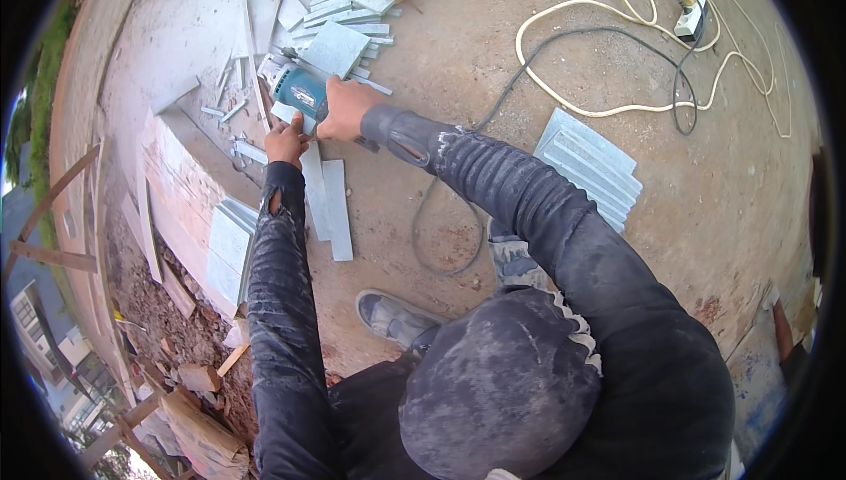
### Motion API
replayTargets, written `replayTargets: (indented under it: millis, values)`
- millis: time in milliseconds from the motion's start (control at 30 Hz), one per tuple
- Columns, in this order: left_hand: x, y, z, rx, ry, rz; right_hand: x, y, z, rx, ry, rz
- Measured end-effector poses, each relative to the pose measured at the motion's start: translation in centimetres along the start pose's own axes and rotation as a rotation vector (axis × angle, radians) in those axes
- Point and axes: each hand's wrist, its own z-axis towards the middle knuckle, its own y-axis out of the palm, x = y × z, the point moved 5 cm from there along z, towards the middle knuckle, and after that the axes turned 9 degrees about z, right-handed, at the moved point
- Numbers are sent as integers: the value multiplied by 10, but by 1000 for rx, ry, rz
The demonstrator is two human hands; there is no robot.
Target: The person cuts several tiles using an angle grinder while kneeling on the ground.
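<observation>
Your right hand [346, 110] is wrapped around the rear of a teal power tool [301, 89], and your left hand [286, 140] pinches a small pale tile piece [285, 113] just beside the tool's body. Both are ahead of you and to your left, near the pile of tile strips [338, 47] on the concrete floor [467, 40].

The likeliest trouble is your left fingers straying into the tool's working end, since they grip so short a piece close by; you could also lose the piece if it catches and twists. I cannot tell whether it touches the disc, which is not clearly visible. The dark cord [582, 30] loops near your shoe [394, 316], so a step could snag it and tug the tool.

The tool's long axis slants, its metal head pointing forward and left, its rear toward your right hand. The piece's long axis seems to run roughly left to right, its right end tipped slightly nearer you.
</observation>
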Motion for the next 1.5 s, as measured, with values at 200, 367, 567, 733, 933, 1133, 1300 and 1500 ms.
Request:
replayTargets:
  millis: [200,367,567,733,933,1133,1300,1500]
  values:
    - [-3,-2,1,-4,6,-14,-8,4,14,25,0,2]
    - [0,2,-3,5,-10,0,-5,6,25,18,11,-6]
    - [-2,1,-3,-8,-12,-6,-6,8,29,14,-16,-46]
    - [-4,1,0,0,-19,-2,-5,8,29,0,0,-35]
    - [-6,1,2,6,-15,-7,-4,8,27,-3,-2,-40]
    - [-5,3,1,4,-14,1,-1,7,26,11,-2,-27]
    - [-7,0,2,19,-17,-4,-5,8,23,-60,72,-42]
    - [-6,2,2,12,-9,-7,0,7,23,18,15,-21]
